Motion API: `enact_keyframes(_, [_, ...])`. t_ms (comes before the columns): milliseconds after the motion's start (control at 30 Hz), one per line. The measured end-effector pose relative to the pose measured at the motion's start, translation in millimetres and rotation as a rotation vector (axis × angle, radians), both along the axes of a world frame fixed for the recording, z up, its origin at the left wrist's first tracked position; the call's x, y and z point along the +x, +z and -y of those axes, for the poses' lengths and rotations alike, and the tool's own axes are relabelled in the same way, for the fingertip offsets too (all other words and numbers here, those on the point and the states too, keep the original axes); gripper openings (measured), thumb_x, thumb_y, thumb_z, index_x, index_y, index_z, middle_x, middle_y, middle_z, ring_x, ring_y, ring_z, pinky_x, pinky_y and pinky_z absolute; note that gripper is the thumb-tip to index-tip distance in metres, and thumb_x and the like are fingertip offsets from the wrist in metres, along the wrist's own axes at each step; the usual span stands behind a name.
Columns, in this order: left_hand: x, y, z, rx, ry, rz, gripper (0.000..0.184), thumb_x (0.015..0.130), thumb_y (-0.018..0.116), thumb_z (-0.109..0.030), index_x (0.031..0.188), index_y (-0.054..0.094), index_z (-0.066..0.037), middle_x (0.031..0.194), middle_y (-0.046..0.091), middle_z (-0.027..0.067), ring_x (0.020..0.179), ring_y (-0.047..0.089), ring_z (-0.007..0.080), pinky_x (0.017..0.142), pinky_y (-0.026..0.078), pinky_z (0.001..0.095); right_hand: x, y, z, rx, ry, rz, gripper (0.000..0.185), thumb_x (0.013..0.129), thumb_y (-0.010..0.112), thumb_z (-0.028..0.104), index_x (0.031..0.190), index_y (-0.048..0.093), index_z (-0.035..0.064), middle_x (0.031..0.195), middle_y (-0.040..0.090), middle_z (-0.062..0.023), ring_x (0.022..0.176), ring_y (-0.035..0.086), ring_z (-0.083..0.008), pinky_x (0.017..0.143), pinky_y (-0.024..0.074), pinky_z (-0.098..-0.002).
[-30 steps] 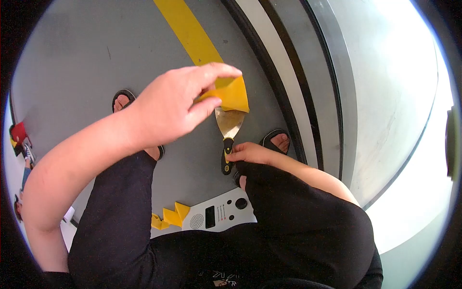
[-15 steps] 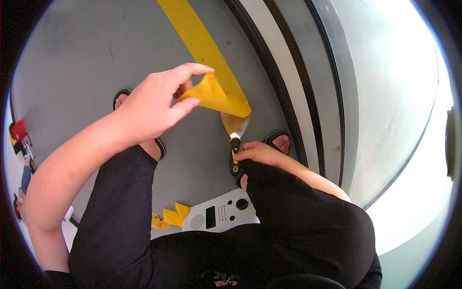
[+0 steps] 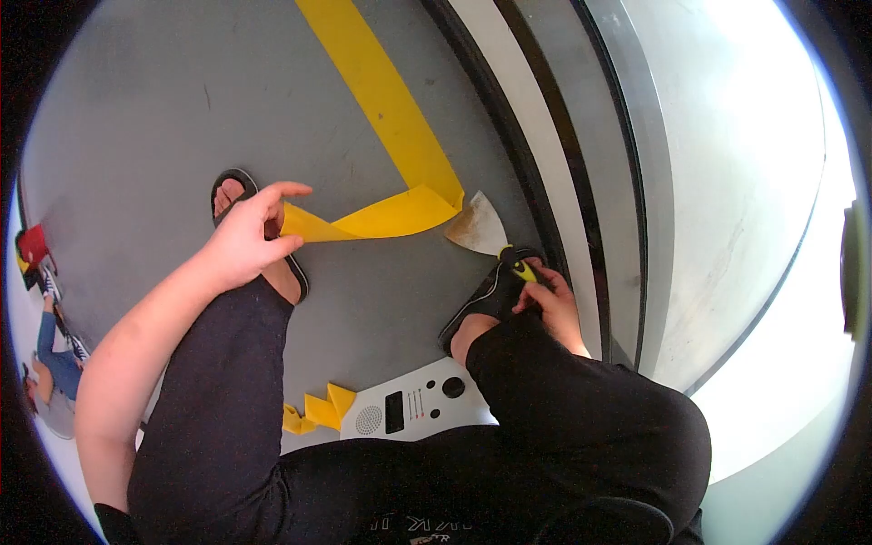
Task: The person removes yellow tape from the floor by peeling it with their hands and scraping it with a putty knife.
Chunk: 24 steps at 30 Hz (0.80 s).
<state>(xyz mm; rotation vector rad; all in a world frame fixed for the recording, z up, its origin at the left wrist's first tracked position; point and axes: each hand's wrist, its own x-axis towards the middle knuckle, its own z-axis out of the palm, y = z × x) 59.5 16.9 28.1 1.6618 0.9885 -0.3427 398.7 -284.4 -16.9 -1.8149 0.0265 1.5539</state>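
Note:
A wide strip of yellow floor tape (image 3: 391, 109) runs along the grey floor. Its near end is peeled up and folded back, stretching left to my left hand (image 3: 247, 234), which pinches the loose end between thumb and fingers. My right hand (image 3: 550, 307) grips the black-and-yellow handle of a putty knife (image 3: 479, 224). The knife's stained metal blade points up and left, close beside the fold of the tape. Its handle is over my sandalled right foot (image 3: 481, 313).
A white panel with a speaker grille and knobs (image 3: 413, 400) lies near my knees, with crumpled yellow tape (image 3: 327, 409) beside it. A curved black-and-white edge (image 3: 545, 118) borders the floor on the right. Another person (image 3: 59, 354) is at the far left.
My left hand has moved left and down, drawing out a longer loose length of tape. My right hand has shifted right, and the putty knife has swung away from under the tape.

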Motion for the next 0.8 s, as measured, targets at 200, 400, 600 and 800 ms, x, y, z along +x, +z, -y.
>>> enact_keyframes(200, [-16.1,-15.7,14.4,-0.197,0.240,0.055,0.051,0.080,0.066,0.001,0.128,0.050,-0.006,0.086,0.058,0.0004,0.079,0.055,0.0085,0.074,0.045,0.0243,0.5,-4.2,-7.5,0.079,-0.217,0.134,0.038,0.095,0.058,0.019,0.125,0.047,-0.0022,0.080,0.063,-0.0092,0.067,0.061,-0.0159,0.063,0.0501,-0.0277])
enact_keyframes(400, [-17.0,-23.2,14.6,-0.235,0.322,0.085,0.048,0.081,0.065,0.003,0.126,0.050,-0.004,0.093,0.061,0.0011,0.082,0.056,0.0083,0.077,0.044,0.0233,1.9,-5.7,-7.0,0.012,-0.242,0.213,0.038,0.096,0.055,0.016,0.128,0.044,-0.0021,0.078,0.062,-0.0085,0.066,0.060,-0.0142,0.059,0.0493,-0.0276])
enact_keyframes(600, [-20.8,-26.4,11.7,-0.181,0.264,0.039,0.046,0.082,0.064,0.003,0.126,0.051,-0.004,0.098,0.062,0.0024,0.084,0.056,0.0087,0.078,0.044,0.0236,-3.2,-0.2,-11.9,0.005,-0.135,0.171,0.035,0.096,0.055,0.016,0.125,0.045,-0.0009,0.071,0.058,-0.0058,0.061,0.057,-0.0129,0.056,0.0466,-0.0260])
enact_keyframes(800, [-22.7,-27.1,10.3,-0.172,0.284,0.038,0.045,0.083,0.064,0.002,0.125,0.051,-0.004,0.096,0.062,0.0025,0.082,0.055,0.0079,0.075,0.043,0.0229,-1.0,-2.5,-13.5,0.007,-0.056,0.130,0.034,0.096,0.054,0.015,0.124,0.047,-0.0008,0.068,0.057,-0.0053,0.057,0.053,-0.0118,0.052,0.0443,-0.0261])
